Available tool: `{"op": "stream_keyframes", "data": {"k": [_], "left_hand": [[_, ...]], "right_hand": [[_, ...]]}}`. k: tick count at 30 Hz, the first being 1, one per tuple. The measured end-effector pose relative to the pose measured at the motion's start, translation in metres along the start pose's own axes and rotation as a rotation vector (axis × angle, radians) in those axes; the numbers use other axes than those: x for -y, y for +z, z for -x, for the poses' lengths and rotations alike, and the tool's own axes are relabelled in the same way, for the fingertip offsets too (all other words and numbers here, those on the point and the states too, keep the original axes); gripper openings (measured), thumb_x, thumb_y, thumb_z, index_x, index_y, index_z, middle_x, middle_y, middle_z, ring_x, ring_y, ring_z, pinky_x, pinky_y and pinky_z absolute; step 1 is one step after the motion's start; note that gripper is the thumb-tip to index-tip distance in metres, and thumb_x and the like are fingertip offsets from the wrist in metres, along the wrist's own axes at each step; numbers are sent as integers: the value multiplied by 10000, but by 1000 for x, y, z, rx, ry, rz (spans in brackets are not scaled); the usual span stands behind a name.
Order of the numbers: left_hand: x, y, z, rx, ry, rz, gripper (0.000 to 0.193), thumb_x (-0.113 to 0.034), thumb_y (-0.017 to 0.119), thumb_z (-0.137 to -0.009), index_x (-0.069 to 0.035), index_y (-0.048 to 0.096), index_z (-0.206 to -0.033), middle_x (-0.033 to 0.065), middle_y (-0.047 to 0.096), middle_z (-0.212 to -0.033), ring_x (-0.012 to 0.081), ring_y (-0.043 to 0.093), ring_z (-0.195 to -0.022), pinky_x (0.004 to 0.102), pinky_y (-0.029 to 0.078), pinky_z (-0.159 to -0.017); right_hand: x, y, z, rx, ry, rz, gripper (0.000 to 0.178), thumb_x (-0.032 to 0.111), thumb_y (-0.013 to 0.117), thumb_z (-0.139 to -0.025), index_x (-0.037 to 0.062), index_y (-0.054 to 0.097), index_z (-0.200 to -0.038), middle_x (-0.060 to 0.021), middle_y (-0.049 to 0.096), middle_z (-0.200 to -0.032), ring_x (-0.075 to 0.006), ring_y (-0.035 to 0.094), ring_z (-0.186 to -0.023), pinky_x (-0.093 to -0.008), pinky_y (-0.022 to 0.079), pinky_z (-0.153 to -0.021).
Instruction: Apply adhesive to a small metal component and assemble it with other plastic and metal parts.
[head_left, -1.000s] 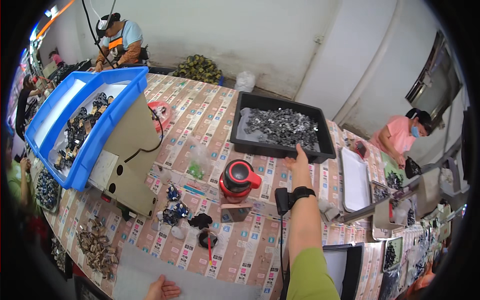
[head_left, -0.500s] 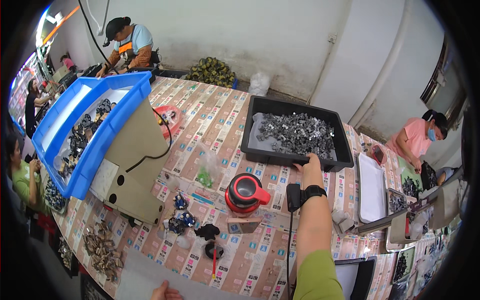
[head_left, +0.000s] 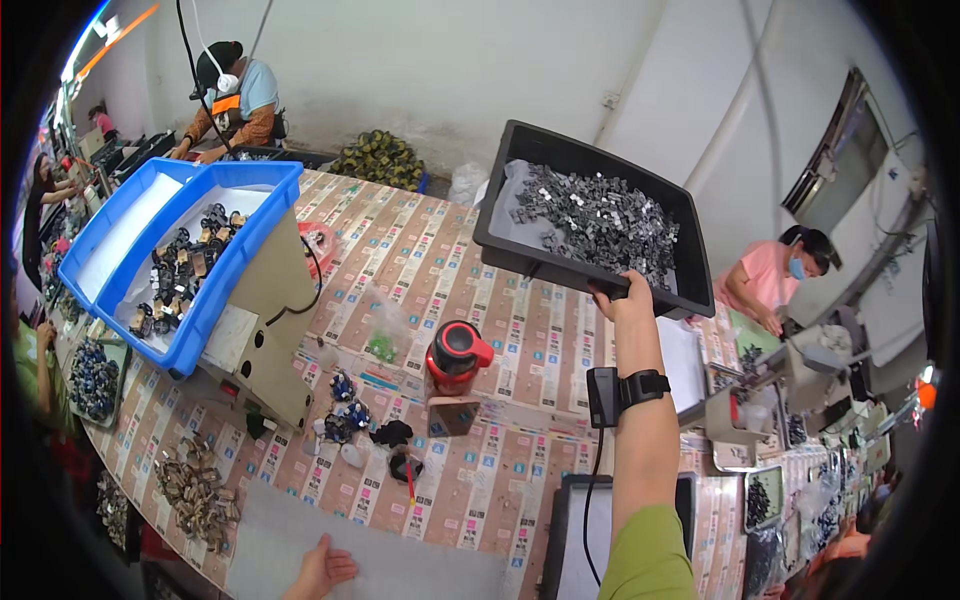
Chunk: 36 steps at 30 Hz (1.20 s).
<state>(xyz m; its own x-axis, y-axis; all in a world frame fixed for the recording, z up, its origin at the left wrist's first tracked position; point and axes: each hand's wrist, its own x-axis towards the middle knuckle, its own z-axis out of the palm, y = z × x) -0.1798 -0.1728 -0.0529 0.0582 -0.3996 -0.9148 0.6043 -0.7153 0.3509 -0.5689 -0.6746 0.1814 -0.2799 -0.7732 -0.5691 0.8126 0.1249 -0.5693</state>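
Note:
My right hand (head_left: 630, 297) grips the near rim of a black plastic tray (head_left: 545, 268), its arm stretched far forward. The tray appears raised off the table and tilted. Inside it, small dark grey parts (head_left: 600, 225) are heaped on a white liner. My left hand (head_left: 326, 566) is open and holds nothing, its fingers stretched out over a pale grey sheet (head_left: 400, 565) at the near edge. A red and black flask (head_left: 456, 358) stands between my hands, with a small upright box-like block (head_left: 452, 416) in front of it.
A blue divided bin (head_left: 185, 350) with dark parts rests on a beige stand (head_left: 265, 325) at left. Tan parts (head_left: 195, 490) lie heaped nearby. Another black tray (head_left: 560, 520) sits beside my right arm. Co-workers are at far left and right (head_left: 760, 285). A black cord hangs from my wrist device (head_left: 604, 398).
My right hand has lifted the black tray of grey parts upward, tilting it. The left hand has turned, its fingers now more extended. The whole view has shifted a little.

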Motion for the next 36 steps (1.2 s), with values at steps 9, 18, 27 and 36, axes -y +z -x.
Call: {"op": "stream_keyframes", "data": {"k": [9,18,27,36], "left_hand": [[2,-8,-3,189,64,30,611,-541,478,-798,43,501,-976,180,566,-892,303,586,-804,410,482,-753],[-16,-49,42,452,112,-62,413,-407,438,-873,-36,522,-1033,75,601,-871,178,578,-822,314,478,-731],[-37,-107,85,393,251,-37,370,-382,425,-883,-56,536,-1021,62,592,-864,165,568,-810,302,472,-740],[-31,-124,89,341,218,-7,366,-384,419,-886,-64,535,-1019,33,592,-833,156,563,-793,295,466,-726]], "right_hand": [[-4,-24,179,160,-59,40,312,45,528,-690,-74,360,-926,-223,389,-1010,-417,456,-942,-571,442,-826],[-62,-59,323,127,68,163,185,11,535,-669,-11,423,-815,-161,462,-890,-325,528,-818,-555,485,-751],[-100,-110,393,180,65,275,158,38,570,-670,32,455,-779,-79,500,-751,-217,555,-674,-430,524,-660],[-115,-147,434,156,94,305,150,51,575,-667,43,491,-791,-78,564,-732,-208,584,-651,-354,510,-579]]}}
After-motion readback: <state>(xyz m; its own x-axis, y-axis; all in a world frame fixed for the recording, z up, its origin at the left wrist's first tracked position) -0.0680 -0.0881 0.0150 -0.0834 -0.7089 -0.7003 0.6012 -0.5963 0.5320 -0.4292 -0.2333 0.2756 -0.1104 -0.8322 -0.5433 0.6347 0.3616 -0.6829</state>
